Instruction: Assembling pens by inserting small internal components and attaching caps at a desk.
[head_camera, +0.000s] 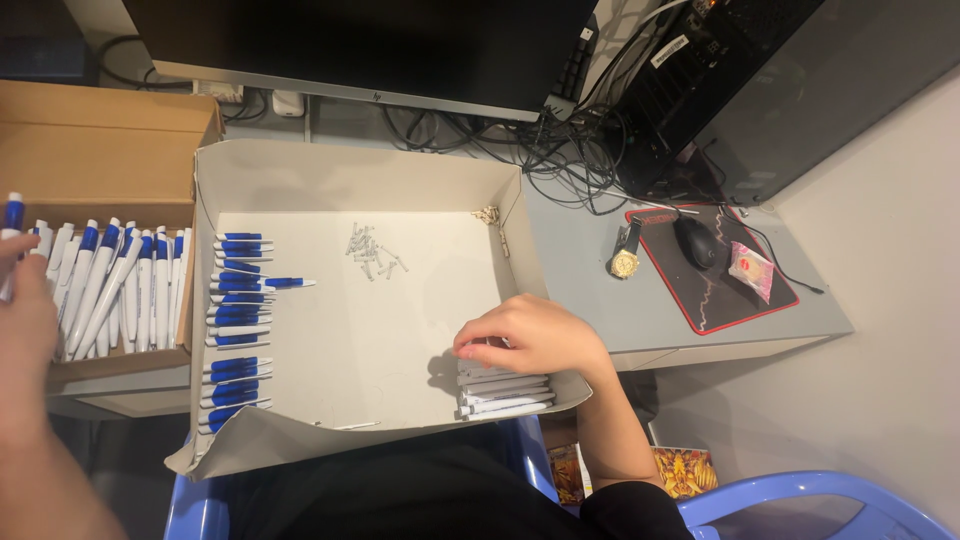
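On the person's lap sits a big, flat white cardboard box (370, 180) with its flaps open. Near the right front corner of the box, the right hand (530, 335) rests on a small stack of white pen tubes (505, 392). Its fingers are curled down, and the fingertips (470, 348) touch the top of the stack, but I cannot tell if they pinch one tube or only press on it. Along the left wall of the same box lies a long row of blue and white pen parts (235, 330), side by side, and one of them (285, 283) sticks out to the right. Toward the back of the box floor there is a small heap of tiny white bits (372, 250), well apart from the hand. Far at the left edge of the view, the left hand (22, 300) is up and holds a blue and white pen (12, 230), with the blue tip showing above the fingers. Just beside that hand is a brown cardboard box (100, 130) full of more blue and white pens (120, 290). Behind the white box, a grey desk (600, 300) holds a gold watch (625, 255), a black mouse (697, 240) on a red-edged mouse pad (735, 300), and a small pink packet (750, 268).
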